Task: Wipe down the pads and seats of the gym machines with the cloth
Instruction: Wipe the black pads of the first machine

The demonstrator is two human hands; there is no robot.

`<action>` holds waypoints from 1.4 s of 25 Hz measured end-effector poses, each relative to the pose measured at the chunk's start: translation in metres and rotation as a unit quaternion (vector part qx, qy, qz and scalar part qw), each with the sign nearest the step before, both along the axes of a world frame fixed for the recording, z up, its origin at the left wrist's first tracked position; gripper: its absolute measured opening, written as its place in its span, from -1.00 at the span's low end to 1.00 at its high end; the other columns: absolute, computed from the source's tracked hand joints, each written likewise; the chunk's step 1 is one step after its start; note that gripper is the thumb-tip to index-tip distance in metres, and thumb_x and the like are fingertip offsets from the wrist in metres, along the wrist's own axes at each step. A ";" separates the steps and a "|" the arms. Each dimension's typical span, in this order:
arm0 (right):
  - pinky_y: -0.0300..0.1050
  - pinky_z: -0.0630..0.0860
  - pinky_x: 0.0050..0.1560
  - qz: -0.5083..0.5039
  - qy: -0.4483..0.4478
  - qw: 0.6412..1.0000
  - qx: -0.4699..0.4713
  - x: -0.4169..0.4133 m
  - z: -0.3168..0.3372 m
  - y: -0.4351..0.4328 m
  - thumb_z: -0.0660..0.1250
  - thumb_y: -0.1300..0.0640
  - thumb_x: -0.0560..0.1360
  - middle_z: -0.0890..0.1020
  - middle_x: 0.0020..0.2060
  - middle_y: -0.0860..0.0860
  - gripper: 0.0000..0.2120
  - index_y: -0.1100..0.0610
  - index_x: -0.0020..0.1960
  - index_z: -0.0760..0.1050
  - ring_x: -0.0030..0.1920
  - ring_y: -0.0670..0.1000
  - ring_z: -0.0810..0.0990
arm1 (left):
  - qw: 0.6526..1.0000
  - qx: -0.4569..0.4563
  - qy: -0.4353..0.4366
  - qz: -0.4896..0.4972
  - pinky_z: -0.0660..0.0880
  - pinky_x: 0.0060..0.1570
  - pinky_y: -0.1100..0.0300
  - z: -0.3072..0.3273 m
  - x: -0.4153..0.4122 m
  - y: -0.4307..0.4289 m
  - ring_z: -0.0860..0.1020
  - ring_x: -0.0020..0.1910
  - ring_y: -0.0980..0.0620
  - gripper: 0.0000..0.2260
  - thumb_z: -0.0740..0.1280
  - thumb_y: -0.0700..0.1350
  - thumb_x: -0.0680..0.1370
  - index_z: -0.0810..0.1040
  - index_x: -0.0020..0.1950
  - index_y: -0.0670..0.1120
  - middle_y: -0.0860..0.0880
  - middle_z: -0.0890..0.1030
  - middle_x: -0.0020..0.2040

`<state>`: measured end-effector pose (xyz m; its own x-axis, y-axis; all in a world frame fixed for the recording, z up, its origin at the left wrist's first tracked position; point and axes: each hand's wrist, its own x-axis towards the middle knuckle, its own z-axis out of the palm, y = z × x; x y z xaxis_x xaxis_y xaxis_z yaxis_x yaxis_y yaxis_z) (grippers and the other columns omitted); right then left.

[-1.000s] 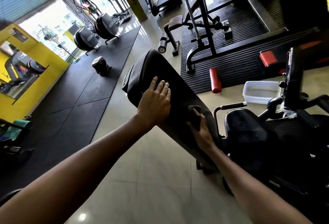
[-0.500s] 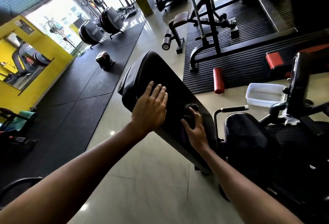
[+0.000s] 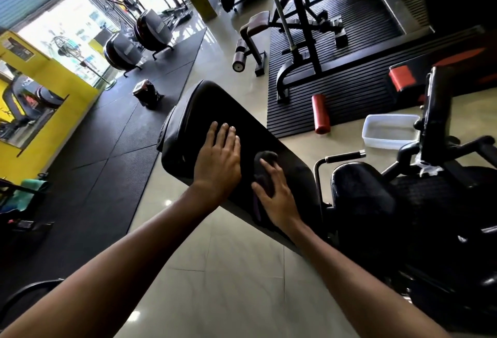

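- The pad (image 3: 242,133) is the biggest thing in hand: a long black padded board that slopes up and away from the person, its lower end running toward the seat (image 3: 360,192) on the right. It looks firm underneath with a soft vinyl skin, so it should give a little under pressure and let a cloth slide easily. Fixed to its frame, it is probably too heavy to shift; it needs bracing, not lifting.
- The seat sits just beside the pad's lower end, dark and cushioned, with a grip bar (image 3: 341,156) between the two. It probably handles like the pad.
- A clear tub (image 3: 387,144) rests on the floor well behind the seat; whether it holds water cannot be told.
- The left hand (image 3: 217,165) lies flat on the pad's near edge, fingers (image 3: 223,133) stretched out and close together, gripping nothing, apparently steadying the board.
- The right hand (image 3: 274,192) presses down on the cloth, fingers spread and slightly curled over it rather than clenched.
- The cloth (image 3: 265,161) is a small dark bunched rag on the pad's middle, under and ahead of the right hand. It is soft, limp and light; it is best held under the palm, with the fingertips pinning its front edge so it does not roll up on the slick vinyl.
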<state>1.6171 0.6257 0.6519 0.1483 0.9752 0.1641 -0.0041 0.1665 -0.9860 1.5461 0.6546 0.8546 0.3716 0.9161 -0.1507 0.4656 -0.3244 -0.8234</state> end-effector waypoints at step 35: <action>-0.03 0.31 0.43 0.017 0.056 0.996 -0.059 0.025 -0.021 0.147 0.25 -0.21 0.55 0.26 0.56 -0.12 -0.52 -0.28 0.45 0.32 0.50 -0.03 0.35 | 0.991 -0.031 0.112 0.062 -0.40 0.35 -0.49 -0.065 0.029 0.070 -0.25 0.60 -0.23 -0.41 -0.18 0.13 0.69 -0.16 0.64 -0.14 -0.19 -0.17 0.64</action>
